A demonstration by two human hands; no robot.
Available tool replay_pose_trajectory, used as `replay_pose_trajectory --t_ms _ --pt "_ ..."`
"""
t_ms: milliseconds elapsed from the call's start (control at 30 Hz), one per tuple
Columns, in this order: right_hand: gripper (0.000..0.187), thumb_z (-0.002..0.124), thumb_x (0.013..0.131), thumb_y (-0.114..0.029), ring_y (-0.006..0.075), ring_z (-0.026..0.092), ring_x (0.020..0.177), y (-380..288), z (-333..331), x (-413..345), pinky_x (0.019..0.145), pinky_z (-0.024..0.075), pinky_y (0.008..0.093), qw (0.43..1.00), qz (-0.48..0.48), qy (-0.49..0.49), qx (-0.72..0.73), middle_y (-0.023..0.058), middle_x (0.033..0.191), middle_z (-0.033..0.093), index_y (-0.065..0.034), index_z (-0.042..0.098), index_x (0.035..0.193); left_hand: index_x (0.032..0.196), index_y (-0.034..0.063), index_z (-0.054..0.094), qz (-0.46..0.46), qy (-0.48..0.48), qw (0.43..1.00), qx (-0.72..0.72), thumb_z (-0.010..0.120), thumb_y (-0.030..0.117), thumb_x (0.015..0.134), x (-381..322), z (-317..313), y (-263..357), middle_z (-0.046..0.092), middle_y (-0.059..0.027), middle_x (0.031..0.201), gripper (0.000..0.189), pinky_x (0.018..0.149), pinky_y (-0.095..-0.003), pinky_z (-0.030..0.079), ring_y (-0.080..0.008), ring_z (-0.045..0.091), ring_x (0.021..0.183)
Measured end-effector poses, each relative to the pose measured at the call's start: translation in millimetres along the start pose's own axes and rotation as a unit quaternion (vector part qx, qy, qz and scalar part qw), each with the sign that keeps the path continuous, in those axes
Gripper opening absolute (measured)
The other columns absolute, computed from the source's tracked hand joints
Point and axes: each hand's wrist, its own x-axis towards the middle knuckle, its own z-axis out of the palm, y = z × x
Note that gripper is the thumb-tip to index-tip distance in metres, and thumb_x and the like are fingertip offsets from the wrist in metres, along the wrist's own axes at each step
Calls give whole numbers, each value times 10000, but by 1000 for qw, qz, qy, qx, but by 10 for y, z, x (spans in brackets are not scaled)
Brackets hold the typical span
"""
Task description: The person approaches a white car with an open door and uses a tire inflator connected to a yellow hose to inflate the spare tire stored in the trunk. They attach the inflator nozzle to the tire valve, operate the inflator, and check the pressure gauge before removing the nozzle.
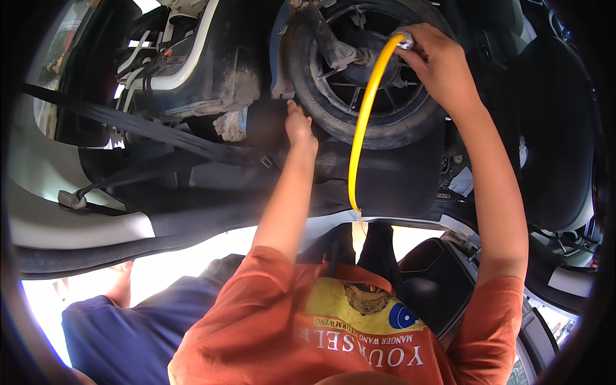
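My right hand (435,62) grips the metal end fitting (406,40) of a yellow hose (368,103) over the upper right part of a spoked-pattern wheel (370,130) with a dusty black tyre. The hose arcs down from my fingers towards the car's door sill. My left hand (299,126) reaches forward beside the tyre's left edge, with its index finger extended near the lower end of a dark mudguard (281,82). Nothing shows in that hand; whether its fingertips touch the mudguard is unclear. A metal fork arm (329,43) runs to the wheel's hub.
A black seat belt (159,130) stretches across the left of the car interior. Dirty bodywork with a white tubular frame (192,62) lies beyond it. A car seat (553,139) stands at right. Another person in dark blue clothing (139,327) is close at my left.
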Motion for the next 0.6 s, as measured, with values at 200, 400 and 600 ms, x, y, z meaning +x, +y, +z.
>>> replay_pose_trajectory --t_ms 200,400,600 --pt "254 718 812 -114 307 635 754 -21 -2 64 689 508 336 1000 6 -16 -1 129 889 636 -14 639 1032 1032 59 614 21 -50 998 23 807 333 776 -77 140 28 651 -25 834 422 519 -217 474 -120 591 600" --pt "241 713 805 -86 318 637 772 -69 2 97 689 510 342 1000 -2 -30 -2 137 900 634 -11 636 1020 1081 38 593 -30 -107 993 37 813 282 770 -208 106 148 667 -61 938 453 612 -277 523 -168 636 707" --pt "286 673 761 66 205 647 724 -111 20 55 647 527 268 999 13 -32 23 111 936 619 -10 627 1033 1228 12 568 -43 -175 982 -59 798 312 770 96 235 279 609 -98 1226 594 1008 -386 412 -251 558 1130"
